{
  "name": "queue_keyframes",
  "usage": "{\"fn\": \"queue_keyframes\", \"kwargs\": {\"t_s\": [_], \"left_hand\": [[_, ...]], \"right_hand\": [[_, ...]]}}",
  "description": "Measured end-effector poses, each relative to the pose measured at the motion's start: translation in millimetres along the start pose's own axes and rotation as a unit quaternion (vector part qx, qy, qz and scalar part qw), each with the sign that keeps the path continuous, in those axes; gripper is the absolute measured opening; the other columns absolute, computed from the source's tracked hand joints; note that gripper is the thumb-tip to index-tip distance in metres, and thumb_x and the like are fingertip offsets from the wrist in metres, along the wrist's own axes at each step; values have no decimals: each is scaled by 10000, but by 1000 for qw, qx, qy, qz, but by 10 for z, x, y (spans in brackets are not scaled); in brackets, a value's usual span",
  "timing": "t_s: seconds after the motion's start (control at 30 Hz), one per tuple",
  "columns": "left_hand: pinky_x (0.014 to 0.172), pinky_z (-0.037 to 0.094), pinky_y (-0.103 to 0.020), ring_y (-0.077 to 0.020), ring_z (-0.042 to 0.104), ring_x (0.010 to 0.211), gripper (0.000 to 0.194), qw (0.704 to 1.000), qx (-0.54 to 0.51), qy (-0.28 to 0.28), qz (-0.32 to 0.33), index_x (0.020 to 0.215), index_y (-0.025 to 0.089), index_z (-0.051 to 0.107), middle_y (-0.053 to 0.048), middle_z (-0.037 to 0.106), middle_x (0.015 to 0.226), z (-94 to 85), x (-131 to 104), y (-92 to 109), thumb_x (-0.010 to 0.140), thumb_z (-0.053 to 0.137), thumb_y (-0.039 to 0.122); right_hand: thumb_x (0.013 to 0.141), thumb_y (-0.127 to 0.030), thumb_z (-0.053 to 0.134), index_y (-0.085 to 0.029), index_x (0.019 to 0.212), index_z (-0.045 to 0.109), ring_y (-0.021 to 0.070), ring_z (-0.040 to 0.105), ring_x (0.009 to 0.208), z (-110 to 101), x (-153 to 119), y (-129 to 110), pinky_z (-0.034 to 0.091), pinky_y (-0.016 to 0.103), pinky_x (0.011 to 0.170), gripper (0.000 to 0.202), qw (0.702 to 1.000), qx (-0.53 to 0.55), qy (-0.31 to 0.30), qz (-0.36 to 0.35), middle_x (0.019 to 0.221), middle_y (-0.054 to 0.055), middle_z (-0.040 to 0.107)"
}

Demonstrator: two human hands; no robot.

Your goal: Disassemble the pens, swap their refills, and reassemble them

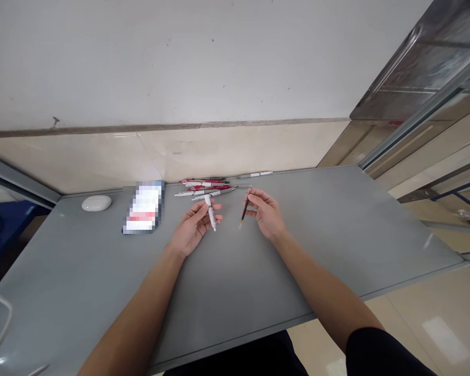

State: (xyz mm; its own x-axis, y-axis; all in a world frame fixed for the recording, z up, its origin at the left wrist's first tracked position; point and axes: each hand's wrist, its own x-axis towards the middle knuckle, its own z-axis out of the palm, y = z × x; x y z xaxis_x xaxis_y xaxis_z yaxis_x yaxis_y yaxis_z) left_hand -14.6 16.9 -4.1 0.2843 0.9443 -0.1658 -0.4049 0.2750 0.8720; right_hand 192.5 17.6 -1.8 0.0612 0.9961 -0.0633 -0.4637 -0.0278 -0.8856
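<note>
- left hand (196, 222) grasping one white pen barrel (211, 213), thumb over it, likely so both ends stay free;
- right hand (266, 211) pinching one black refill (245, 208) near its upper end, yellow-tipped end down, probably to keep that end clear; refill apart from barrel;
- pile of pens (206, 187) just beyond left hand, at least five, overlap hides exact count; likely there for easy reach;
- one lone pen (260, 174) beyond right hand, by the wall;
- one phone (143, 209) left of left hand, on table (317, 209).
</note>
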Motion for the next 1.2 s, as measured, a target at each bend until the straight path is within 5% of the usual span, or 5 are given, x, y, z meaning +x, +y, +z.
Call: {"fn": "queue_keyframes", "kwargs": {"t_s": [0.43, 1.2], "left_hand": [[806, 589, -366, -158, 681, 769, 191, 995, -83, 41, -25, 1036, 165, 646, -49, 707, 949, -25, 43, 3, 856, 637, 231], [913, 557, -422, -170, 693, 845, 165, 997, -66, 42, -15, 949, 166, 646, -53, 705, 1016, 22, 47, 25, 791, 691, 144]], "right_hand": [[703, -338, 748, -220, 873, 722, 115, 604, 716, -36, -11, 22, 546, 280, 617, 208, 992, -32, -90, 78, 873, -3, 640], [638, -352, 769, -220, 826, 665, 130, 624, 716, -2, -16, 33, 540, 300, 651, 253, 995, -13, -68, 72, 819, -15, 655]]}}
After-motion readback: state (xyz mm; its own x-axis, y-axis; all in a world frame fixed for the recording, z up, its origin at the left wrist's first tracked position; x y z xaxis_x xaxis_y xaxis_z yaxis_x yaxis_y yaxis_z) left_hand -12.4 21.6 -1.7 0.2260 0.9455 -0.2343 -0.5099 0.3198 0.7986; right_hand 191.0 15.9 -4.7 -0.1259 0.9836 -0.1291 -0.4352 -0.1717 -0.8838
